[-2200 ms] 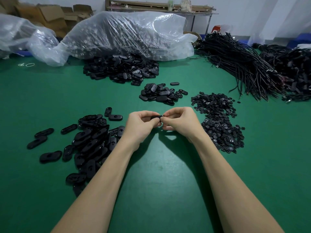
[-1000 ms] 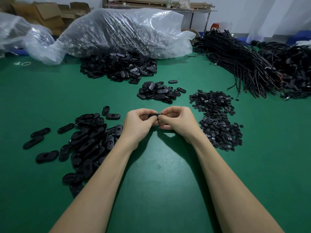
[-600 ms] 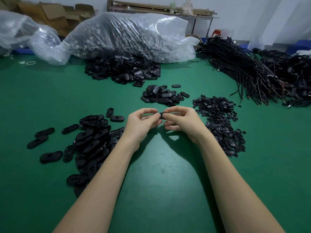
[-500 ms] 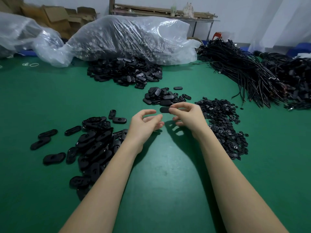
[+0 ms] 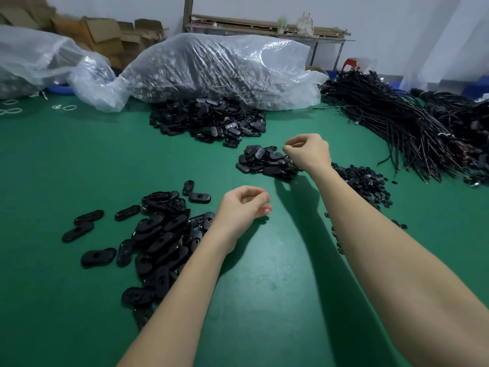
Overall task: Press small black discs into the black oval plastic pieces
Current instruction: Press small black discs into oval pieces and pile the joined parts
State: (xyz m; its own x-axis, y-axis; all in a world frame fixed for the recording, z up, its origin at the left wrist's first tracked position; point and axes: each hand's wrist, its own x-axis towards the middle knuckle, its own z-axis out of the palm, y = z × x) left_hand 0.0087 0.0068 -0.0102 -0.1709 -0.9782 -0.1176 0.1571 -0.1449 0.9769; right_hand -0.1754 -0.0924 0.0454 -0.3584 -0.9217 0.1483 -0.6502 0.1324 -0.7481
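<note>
Black oval plastic pieces lie in a loose heap point(image 5: 158, 239) at the left of the green table. A smaller pile of oval pieces point(image 5: 260, 162) sits further back in the middle. Small black discs point(image 5: 362, 181) are spread in a heap at the right, partly hidden by my right forearm. My right hand point(image 5: 308, 152) hovers over the right edge of the smaller pile, fingers curled, with nothing visible in it. My left hand point(image 5: 243, 207) hangs just above the table beside the left heap, fingers loosely apart and empty.
A large heap of oval pieces point(image 5: 209, 120) lies at the back, spilling from a clear plastic bag point(image 5: 219, 70). Bundles of black cables point(image 5: 391, 120) fill the back right. Another plastic bag point(image 5: 39, 62) and cardboard boxes stand at the back left.
Both hands had been pressing one oval piece between them. My right hand then carried it forward to the smaller pile and no longer holds it. My left hand let go and stayed back.
</note>
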